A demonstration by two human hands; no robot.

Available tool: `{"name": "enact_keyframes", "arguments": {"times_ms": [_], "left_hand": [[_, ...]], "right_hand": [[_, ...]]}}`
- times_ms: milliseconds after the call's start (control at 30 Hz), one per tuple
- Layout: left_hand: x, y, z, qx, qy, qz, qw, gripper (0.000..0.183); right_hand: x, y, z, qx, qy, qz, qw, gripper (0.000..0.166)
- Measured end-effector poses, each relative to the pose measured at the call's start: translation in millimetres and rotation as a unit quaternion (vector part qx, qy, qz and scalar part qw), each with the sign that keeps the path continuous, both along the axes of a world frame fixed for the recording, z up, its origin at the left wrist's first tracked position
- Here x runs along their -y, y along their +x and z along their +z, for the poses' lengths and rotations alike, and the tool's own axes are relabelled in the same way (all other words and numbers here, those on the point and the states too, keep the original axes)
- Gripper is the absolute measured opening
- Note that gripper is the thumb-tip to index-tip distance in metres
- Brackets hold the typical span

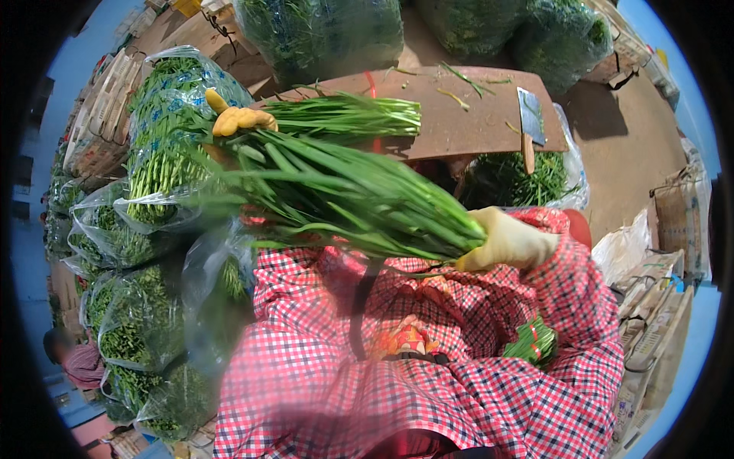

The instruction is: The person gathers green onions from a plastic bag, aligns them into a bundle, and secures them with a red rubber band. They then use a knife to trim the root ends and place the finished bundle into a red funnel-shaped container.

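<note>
A large bunch of long green leaves (355, 192), like garlic chives, stretches across in front of me, its leaf tips blurred at the left. My right hand (504, 238), in a pale rubber glove, grips the cut stem end. My left hand (243, 117), in a yellow-orange glove, is beside the leafy end with thumb raised and fingers curled; leaves hide whether it holds any. Behind the bunch, a second bunch of similar greens (350, 116) lies on a brown board (459, 129), next to a red tie (371, 86).
A wooden-handled cleaver (530, 123) lies at the board's right end, its handle over the edge. Below is a plastic bag of greens (524, 178). Bagged vegetables (166, 132) crowd the left, with more bags (327, 34) behind. A tied bundle (533, 343) sits near my right elbow. A person (80, 361) is at far left.
</note>
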State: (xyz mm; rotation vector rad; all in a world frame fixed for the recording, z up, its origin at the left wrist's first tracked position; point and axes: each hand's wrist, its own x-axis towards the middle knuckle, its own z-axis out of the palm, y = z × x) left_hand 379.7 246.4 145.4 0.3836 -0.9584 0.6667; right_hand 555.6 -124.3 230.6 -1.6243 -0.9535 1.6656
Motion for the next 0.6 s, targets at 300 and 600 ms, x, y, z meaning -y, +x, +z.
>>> {"name": "enact_keyframes", "arguments": {"times_ms": [300, 600], "left_hand": [[-30, -118, 77, -0.106, -0.088, 0.450, 0.883, 0.058], [117, -36, 103, -0.171, 0.433, 0.018, 0.885, 0.025]], "right_hand": [[-11, 54, 156, 0.290, 0.038, -0.007, 0.956, 0.030], [-144, 37, 196, 0.386, 0.224, 0.006, 0.895, 0.014]]}}
